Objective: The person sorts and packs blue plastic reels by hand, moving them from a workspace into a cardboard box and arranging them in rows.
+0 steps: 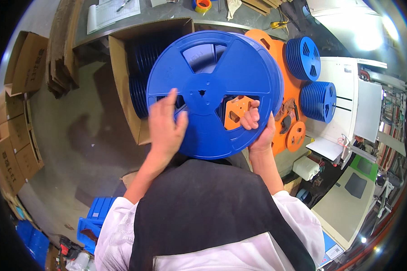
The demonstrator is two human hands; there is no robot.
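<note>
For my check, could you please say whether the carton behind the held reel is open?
Open: blue reels show inside the carton.

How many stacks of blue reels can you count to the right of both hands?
2: the far stack at the upper right, and the near stack just below it. Others may be hidden behind the held reel.

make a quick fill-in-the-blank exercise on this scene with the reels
The big reel held up in front is coloured ____.
Fingertips of the ____ hand show inside one of its openings.
The open box with more reels in it is made of ____.
The apron is ____.

Missing words: blue; right; cardboard; black
</note>
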